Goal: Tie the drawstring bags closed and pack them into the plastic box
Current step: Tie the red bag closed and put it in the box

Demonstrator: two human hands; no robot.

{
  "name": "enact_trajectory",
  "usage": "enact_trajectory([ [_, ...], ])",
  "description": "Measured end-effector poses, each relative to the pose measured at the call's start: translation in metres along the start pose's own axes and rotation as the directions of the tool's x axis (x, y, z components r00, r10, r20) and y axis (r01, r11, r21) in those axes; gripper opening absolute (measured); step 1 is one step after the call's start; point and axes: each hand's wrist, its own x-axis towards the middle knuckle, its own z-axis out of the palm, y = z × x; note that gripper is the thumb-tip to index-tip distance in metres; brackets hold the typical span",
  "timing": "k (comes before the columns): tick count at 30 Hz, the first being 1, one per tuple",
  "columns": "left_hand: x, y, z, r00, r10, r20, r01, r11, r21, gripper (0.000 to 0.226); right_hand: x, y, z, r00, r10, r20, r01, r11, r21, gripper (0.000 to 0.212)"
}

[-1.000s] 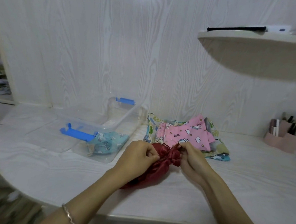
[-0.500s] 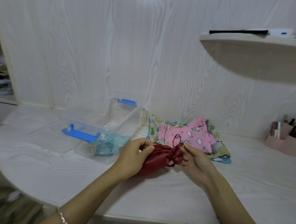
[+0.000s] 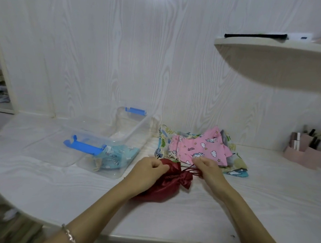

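Red satin bag (image 3: 163, 184) lies between my hands, mouth gathered: my left hand (image 3: 149, 169) pinches its neck, my right hand (image 3: 208, 168) grips the cords (image 3: 189, 169), knot seemingly unfinished. Beyond my left, the plastic box (image 3: 117, 143) holds one blue bag (image 3: 115, 156); beyond my right, the pile of bags (image 3: 201, 147) waits.

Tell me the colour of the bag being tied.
Dark red, satin-like bag, seen in the head view, the only one.
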Motion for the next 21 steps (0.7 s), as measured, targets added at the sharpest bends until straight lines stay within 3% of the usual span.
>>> enact_trajectory([
  [5,0.001,-0.013,0.002,0.994,-0.087,-0.07,0.082,0.994,-0.068,0.049,0.002,0.001,-0.002,0.999,-0.013,0.038,0.015,0.998,-0.063,0.032],
  [10,-0.001,-0.011,-0.002,0.992,-0.087,-0.092,0.079,0.992,-0.094,0.049,-0.001,-0.007,-0.004,0.998,-0.041,0.056,0.049,0.987,-0.151,0.035],
  [13,0.003,0.0,-0.007,0.993,-0.113,-0.026,0.109,0.983,-0.147,0.043,-0.006,-0.019,-0.017,0.983,0.0,0.181,0.012,0.998,-0.061,0.006],
  [15,0.006,0.007,-0.008,0.991,-0.131,0.001,0.13,0.978,-0.165,0.037,-0.011,-0.025,-0.023,0.926,0.015,0.376,0.034,0.992,-0.123,0.062],
  [17,0.009,0.014,-0.005,0.989,-0.143,0.027,0.146,0.959,-0.244,0.036,-0.018,-0.031,-0.014,0.851,-0.025,0.525,0.175,0.955,-0.24,0.093],
  [19,0.011,0.021,-0.001,0.983,-0.172,0.066,0.184,0.929,-0.321,0.031,-0.02,-0.034,0.0,0.837,-0.117,0.534,0.299,0.915,-0.269,0.082],
  [21,0.014,0.022,0.0,0.983,-0.177,0.056,0.186,0.951,-0.246,0.029,-0.018,-0.041,0.011,0.864,-0.147,0.482,0.299,0.92,-0.255,0.05],
])
